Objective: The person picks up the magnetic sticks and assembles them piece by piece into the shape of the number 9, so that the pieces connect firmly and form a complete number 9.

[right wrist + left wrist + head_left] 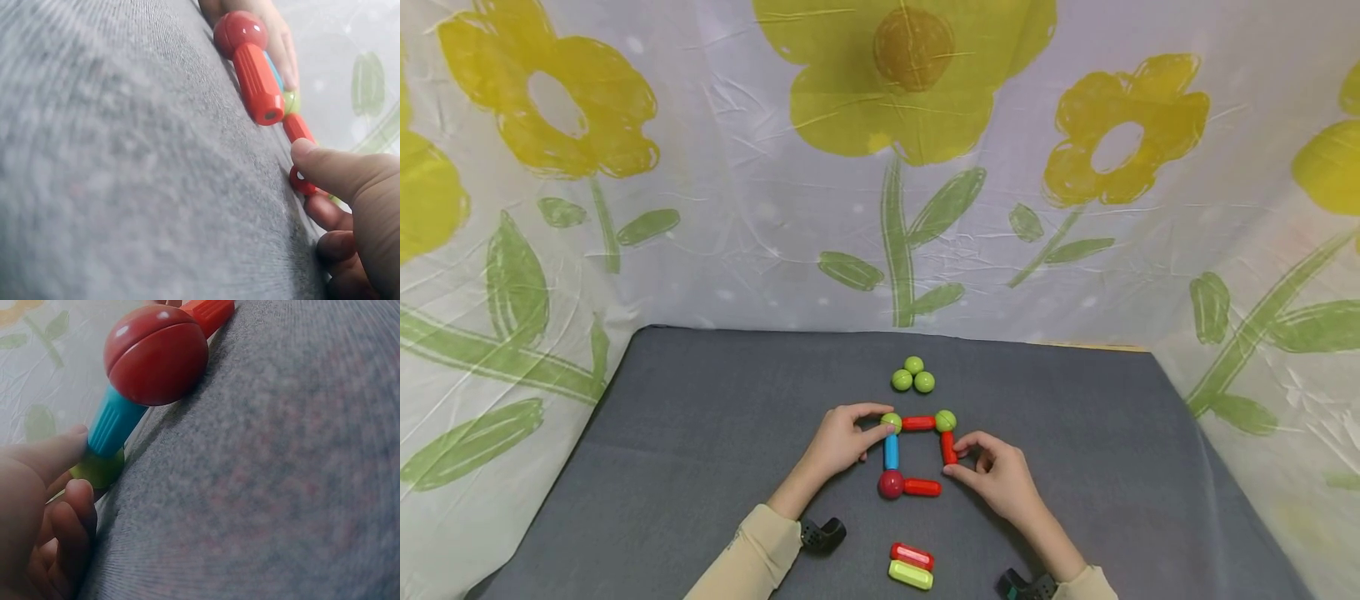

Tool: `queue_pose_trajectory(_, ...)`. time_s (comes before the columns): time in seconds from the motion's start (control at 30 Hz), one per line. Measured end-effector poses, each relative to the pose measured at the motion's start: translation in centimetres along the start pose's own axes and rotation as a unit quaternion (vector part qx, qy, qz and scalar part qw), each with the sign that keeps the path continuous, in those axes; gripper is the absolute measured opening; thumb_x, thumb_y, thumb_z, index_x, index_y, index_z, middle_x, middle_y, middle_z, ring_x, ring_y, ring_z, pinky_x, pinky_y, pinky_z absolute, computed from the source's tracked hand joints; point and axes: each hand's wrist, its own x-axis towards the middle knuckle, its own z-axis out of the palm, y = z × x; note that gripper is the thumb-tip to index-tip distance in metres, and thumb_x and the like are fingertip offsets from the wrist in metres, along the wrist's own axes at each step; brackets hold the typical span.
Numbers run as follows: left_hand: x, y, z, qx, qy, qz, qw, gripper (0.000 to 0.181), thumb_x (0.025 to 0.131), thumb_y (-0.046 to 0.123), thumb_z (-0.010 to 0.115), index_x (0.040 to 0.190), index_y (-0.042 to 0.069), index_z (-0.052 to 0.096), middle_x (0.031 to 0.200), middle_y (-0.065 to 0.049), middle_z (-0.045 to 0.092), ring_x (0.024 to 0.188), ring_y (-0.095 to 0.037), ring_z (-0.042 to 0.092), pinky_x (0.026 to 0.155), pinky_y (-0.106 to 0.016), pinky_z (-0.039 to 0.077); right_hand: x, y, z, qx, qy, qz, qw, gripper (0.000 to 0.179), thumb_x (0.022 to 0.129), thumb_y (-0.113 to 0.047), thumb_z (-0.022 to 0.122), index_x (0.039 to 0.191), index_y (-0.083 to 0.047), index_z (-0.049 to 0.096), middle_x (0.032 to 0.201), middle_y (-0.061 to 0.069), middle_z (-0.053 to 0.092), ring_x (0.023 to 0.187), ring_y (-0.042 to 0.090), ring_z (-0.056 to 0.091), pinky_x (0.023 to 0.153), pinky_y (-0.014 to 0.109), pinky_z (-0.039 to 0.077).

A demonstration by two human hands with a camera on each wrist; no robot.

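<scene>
My left hand (841,437) pinches the green ball (891,422) at the far left corner of a partly joined frame of magnetic rods and balls. From that ball a blue rod (891,452) runs toward me to a red ball (891,484), and a red rod (919,423) runs right to another green ball (945,421). My right hand (1000,475) pinches the red rod (949,448) that hangs off this second green ball. Another red rod (922,487) points right from the red ball, its metal-tipped end (270,115) free in the right wrist view.
Three green balls (913,377) cluster beyond the frame on the grey cloth-covered table (715,400). Nearer me, a loose red rod (912,556) and a yellow-green rod (911,575) lie side by side. A flowered curtain (737,208) hangs behind the table.
</scene>
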Motion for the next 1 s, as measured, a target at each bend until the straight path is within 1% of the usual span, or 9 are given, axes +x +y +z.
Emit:
queue_pose_trajectory(0.1, 0.0, 0.0, -0.1, 0.001, 0.0, 0.002, 1.0, 0.036, 0.098, 0.032, 0.08, 0.13, 0.017, 0.077, 0.051, 0.005, 0.059, 0.041, -0.01, 0.052, 0.042, -0.024, 0.039, 0.0, -0.1, 0.2, -0.004, 0.002, -0.003, 1.0, 0.028, 0.078, -0.019, 0.097, 0.096, -0.021, 0.075, 0.079, -0.008, 0.066, 0.052, 0.004, 0.043, 0.05, 0.022, 0.036)
queue_pose_trajectory(0.27, 0.0, -0.1, -0.1, -0.001, -0.001, -0.004, 1.0, 0.036, 0.098, 0.032, 0.079, 0.132, 0.018, 0.076, 0.051, 0.006, 0.057, 0.042, -0.01, 0.053, 0.042, -0.024, 0.04, -0.1, -0.2, 0.3, -0.016, -0.002, -0.009, 0.9998, 0.03, 0.077, -0.017, 0.097, 0.096, -0.023, 0.075, 0.081, -0.01, 0.067, 0.052, 0.003, 0.043, 0.05, 0.021, 0.037)
queue_pose_trajectory(0.57, -0.1, 0.2, -0.1, -0.004, -0.003, -0.005, 1.0, 0.036, 0.099, 0.03, 0.078, 0.133, 0.017, 0.076, 0.05, 0.005, 0.057, 0.042, -0.01, 0.052, 0.042, -0.024, 0.038, -0.3, -0.1, 0.2, -0.024, -0.016, -0.016, 0.9995, 0.029, 0.078, -0.017, 0.097, 0.096, -0.025, 0.075, 0.069, -0.012, 0.06, 0.051, 0.003, 0.042, 0.05, 0.021, 0.036)
queue_pose_trajectory(0.73, -0.3, 0.3, -0.1, -0.005, -0.003, -0.005, 1.0, 0.036, 0.1, 0.031, 0.077, 0.133, 0.017, 0.076, 0.05, 0.005, 0.056, 0.042, -0.009, 0.052, 0.042, -0.024, 0.038, -0.1, -0.2, -0.3, -0.005, -0.011, -0.028, 0.9995, 0.028, 0.079, -0.02, 0.097, 0.096, -0.025, 0.076, 0.073, -0.011, 0.064, 0.052, 0.003, 0.045, 0.049, 0.022, 0.038)
queue_pose_trajectory(0.83, -0.3, 0.3, -0.1, -0.006, 0.0, -0.002, 1.0, 0.036, 0.1, 0.03, 0.077, 0.133, 0.016, 0.076, 0.05, 0.005, 0.056, 0.041, -0.01, 0.052, 0.042, -0.024, 0.038, 0.4, -0.4, -0.8, 0.01, -0.002, -0.039, 0.9992, 0.027, 0.08, -0.02, 0.095, 0.098, -0.024, 0.076, 0.076, -0.008, 0.066, 0.052, 0.004, 0.046, 0.047, 0.023, 0.038)
queue_pose_trajectory(0.93, -0.3, 0.3, 0.0, -0.004, 0.001, 0.0, 1.0, 0.036, 0.1, 0.031, 0.077, 0.133, 0.017, 0.076, 0.05, 0.004, 0.055, 0.041, -0.01, 0.052, 0.042, -0.025, 0.039, 1.3, -0.7, -1.2, 0.007, 0.007, -0.057, 0.9983, 0.028, 0.082, -0.019, 0.094, 0.103, -0.021, 0.076, 0.086, -0.004, 0.071, 0.052, 0.004, 0.045, 0.045, 0.024, 0.038)
queue_pose_trajectory(1.0, -0.3, 0.2, 0.0, -0.003, -0.001, -0.001, 1.0, 0.036, 0.1, 0.032, 0.077, 0.133, 0.017, 0.076, 0.05, 0.004, 0.055, 0.042, -0.01, 0.053, 0.042, -0.024, 0.039, 2.1, -1.0, -1.4, -0.007, 0.013, -0.071, 0.9973, 0.031, 0.083, -0.018, 0.094, 0.108, -0.018, 0.077, 0.093, -0.002, 0.073, 0.052, 0.003, 0.044, 0.045, 0.024, 0.038)
